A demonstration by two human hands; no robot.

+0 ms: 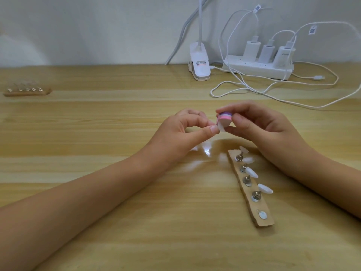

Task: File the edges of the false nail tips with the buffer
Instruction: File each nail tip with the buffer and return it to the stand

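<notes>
Head view: I see a white oval false nail tip [85,127] pinched by my left hand [181,130] fingers, touching the pink-and-purple layered buffer block [88,117] gripped in my right hand [259,126], above the wooden tabletop [117,192] near a cardboard nail-stand strip [252,192].

blurred: second wooden holder [27,91], far left, pieces on it unreadable | hidden: most of buffer [87,118] behind right hand [259,130] fingers | cut off: lamp neck [200,18] at top edge
</notes>
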